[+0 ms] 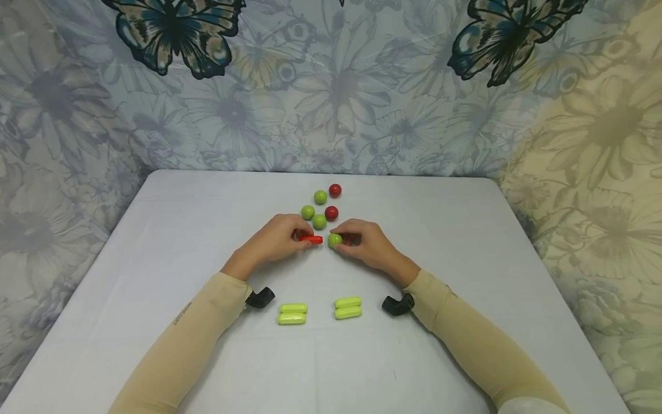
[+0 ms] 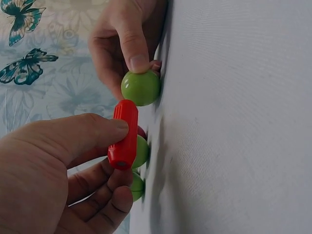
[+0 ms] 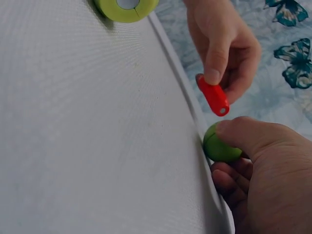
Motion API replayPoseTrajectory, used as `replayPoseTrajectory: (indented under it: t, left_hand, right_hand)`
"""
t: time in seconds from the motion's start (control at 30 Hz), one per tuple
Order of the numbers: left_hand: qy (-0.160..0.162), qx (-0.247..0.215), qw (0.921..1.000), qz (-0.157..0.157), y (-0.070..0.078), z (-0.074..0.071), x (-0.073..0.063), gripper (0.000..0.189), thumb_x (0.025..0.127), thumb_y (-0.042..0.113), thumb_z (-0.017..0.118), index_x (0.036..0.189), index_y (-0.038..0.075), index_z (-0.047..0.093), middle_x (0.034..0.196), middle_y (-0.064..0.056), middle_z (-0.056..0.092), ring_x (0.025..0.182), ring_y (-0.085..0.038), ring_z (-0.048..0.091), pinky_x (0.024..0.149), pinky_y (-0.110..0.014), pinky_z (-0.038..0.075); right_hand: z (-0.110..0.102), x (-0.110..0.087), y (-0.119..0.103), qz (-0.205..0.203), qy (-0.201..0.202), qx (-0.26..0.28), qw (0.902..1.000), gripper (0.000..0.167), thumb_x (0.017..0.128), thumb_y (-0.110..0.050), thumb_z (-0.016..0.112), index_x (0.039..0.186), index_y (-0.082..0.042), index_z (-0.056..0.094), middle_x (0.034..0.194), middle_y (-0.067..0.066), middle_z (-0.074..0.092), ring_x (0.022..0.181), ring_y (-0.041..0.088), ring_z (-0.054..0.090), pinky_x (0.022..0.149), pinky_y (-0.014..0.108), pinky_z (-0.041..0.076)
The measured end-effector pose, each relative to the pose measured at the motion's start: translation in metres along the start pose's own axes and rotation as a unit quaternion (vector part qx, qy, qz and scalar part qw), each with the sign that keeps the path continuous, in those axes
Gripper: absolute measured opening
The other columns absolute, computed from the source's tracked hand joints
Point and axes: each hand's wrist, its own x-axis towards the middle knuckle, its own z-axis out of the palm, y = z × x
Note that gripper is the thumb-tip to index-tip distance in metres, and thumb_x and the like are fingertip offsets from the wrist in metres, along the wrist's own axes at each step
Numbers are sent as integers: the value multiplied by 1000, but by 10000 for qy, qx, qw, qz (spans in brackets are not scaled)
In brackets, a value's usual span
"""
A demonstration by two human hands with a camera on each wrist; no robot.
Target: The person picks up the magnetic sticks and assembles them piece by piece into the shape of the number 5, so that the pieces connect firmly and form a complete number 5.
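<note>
In the head view my left hand pinches a short red ribbed rod between thumb and fingers. A grey spot shows on the rod's end in the left wrist view. To its right, my right hand holds a glossy green ball by thumb and fingertips, low over the white table. In the head view a small gap separates rod and ball. Just beyond the hands lie more balls: a green ball and a red ball are the nearest.
Farther back are two green balls and another red ball. Nearer the body lie two pairs of yellow-green rods, a left pair and a right pair. Butterfly-patterned cloth hangs behind the white table.
</note>
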Motion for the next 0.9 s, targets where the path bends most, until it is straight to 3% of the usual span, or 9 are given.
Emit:
replayPoseTrajectory:
  t: [0.9]
  left_hand:
    - [-40,-32,10000,-47,0,8,6,17,97,14,82,114,10,83,103,2,71,88,-17,61,79,-34,52]
  right_hand:
    - [2,1,-1,17,-15,43,10000,32,92,-10,89,123,-12,81,110,-3,74,91,16,65,81,34,56]
